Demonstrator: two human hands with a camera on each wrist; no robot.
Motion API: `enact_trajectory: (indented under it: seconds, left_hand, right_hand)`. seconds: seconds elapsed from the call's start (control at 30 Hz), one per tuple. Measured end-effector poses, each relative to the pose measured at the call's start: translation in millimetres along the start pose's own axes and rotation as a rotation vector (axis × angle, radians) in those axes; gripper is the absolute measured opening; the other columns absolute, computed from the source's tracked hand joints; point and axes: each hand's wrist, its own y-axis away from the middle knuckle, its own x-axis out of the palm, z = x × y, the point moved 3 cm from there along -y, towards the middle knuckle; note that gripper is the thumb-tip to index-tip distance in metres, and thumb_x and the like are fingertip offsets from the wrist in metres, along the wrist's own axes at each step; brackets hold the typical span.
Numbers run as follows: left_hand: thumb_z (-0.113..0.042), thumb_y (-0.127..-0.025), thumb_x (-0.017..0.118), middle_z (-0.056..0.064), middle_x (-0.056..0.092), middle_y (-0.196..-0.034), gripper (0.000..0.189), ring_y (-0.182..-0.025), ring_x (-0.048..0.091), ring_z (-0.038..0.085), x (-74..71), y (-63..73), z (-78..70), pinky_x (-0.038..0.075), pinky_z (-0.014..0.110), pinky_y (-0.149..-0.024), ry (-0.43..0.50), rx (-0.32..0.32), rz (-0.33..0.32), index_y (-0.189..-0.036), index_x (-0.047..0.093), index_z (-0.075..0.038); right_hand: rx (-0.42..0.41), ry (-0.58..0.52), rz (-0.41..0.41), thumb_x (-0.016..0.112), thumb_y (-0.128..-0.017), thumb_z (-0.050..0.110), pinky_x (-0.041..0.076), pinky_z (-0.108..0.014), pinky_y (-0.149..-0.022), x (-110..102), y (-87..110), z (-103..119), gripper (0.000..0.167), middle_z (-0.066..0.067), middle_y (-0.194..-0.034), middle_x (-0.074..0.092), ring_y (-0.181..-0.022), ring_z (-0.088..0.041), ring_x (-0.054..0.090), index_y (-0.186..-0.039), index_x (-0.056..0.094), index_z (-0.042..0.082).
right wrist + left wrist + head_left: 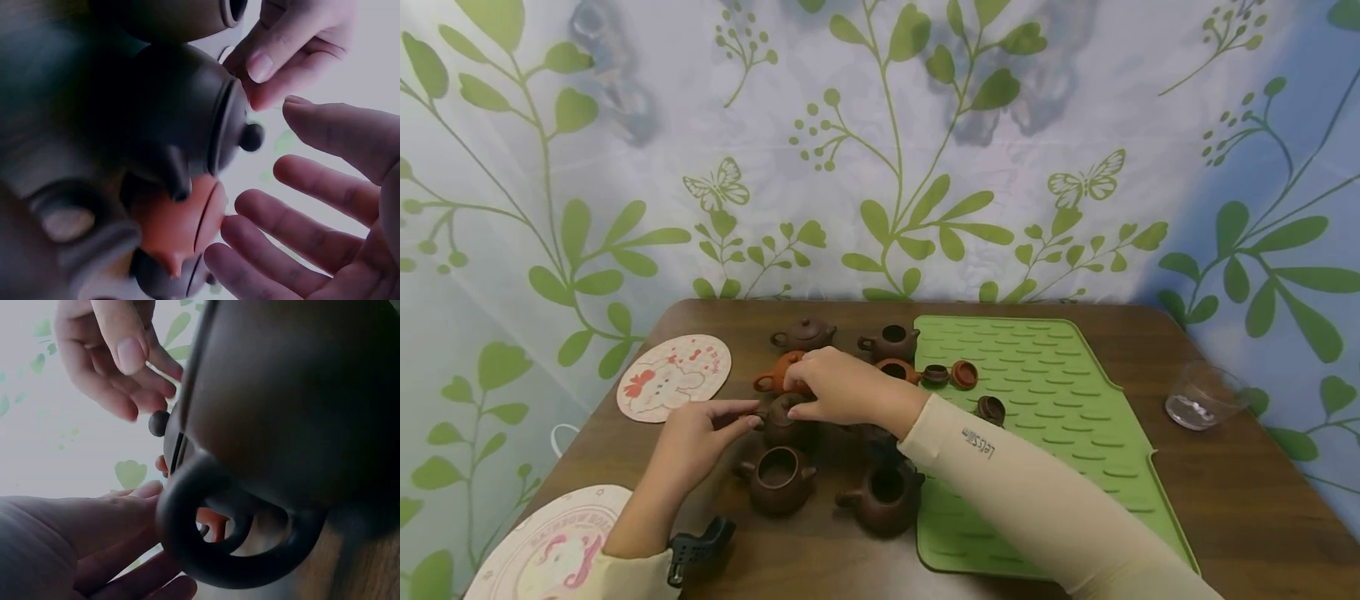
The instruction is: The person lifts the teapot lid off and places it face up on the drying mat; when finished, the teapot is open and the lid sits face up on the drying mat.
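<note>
A dark brown teapot (786, 432) stands with its lid on in the left column of teapots. My left hand (703, 437) pinches at its handle side with thumb and index finger. Over the same teapot is my right hand (842, 387); in the right wrist view its fingers (287, 225) are spread and loosely bent, apart from the round lid knob (252, 137). An orange lidded teapot (775, 375) sits just behind, partly hidden by the right hand. Nearer to me stands a lidless brown teapot (778, 492), whose large handle (181, 531) fills the left wrist view's foreground.
More lidless teapots stand to the right, one brown pot (883, 504) in front. Several small lids, including an orange lid (964, 375), lie on or beside the green mat (1052, 467). A clear glass (1198, 404) is at far right; round coasters, including one coaster (673, 375), lie left.
</note>
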Motion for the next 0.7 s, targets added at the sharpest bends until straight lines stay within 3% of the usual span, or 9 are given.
enact_trajectory:
  seconds: [0.13, 0.3, 0.47, 0.7]
  left_hand:
    - [-0.019, -0.099, 0.078, 0.006, 0.078, -0.108, 0.022, -0.112, 0.069, 0.036, 2.2, -0.2, 3.4, 0.054, 0.058, -0.091, -0.004, -0.021, 0.003, -0.118, 0.082, -0.008]
    - [-0.016, -0.097, 0.079, 0.008, 0.078, -0.109, 0.02, -0.113, 0.069, 0.037, 4.3, -1.5, 5.4, 0.053, 0.059, -0.092, -0.017, -0.013, -0.025, -0.116, 0.082, -0.007]
    - [-0.013, -0.097, 0.08, 0.008, 0.078, -0.107, 0.018, -0.111, 0.069, 0.037, 6.0, -2.2, 6.1, 0.053, 0.059, -0.091, -0.02, -0.013, -0.043, -0.113, 0.083, -0.006]
    - [-0.012, -0.096, 0.08, 0.008, 0.078, -0.106, 0.016, -0.11, 0.07, 0.038, 7.9, -1.5, 7.6, 0.052, 0.059, -0.091, -0.028, -0.015, -0.057, -0.111, 0.084, -0.007]
  right_hand:
    - [-0.012, 0.03, 0.038, 0.074, -0.102, 0.028, 0.05, -0.025, -0.098, 9.2, -13.2, 3.3, 0.034, 0.0, -0.127, 0.069, -0.117, -0.014, 0.063, -0.133, 0.072, 0.012]
    - [-0.002, 0.084, 0.051, 0.072, -0.104, 0.027, 0.047, -0.026, -0.103, 14.2, -23.1, 7.8, 0.031, 0.002, -0.127, 0.069, -0.124, -0.017, 0.06, -0.133, 0.073, 0.013]
    - [0.0, 0.12, 0.038, 0.072, -0.104, 0.026, 0.05, -0.023, -0.097, 18.4, -29.3, 7.0, 0.025, 0.003, -0.119, 0.072, -0.113, -0.013, 0.065, -0.124, 0.077, 0.014]
    - [0.024, 0.073, 0.001, 0.074, -0.102, 0.027, 0.053, -0.021, -0.086, 20.8, -29.1, 4.4, 0.021, 0.004, -0.112, 0.073, -0.101, -0.01, 0.067, -0.118, 0.079, 0.014]
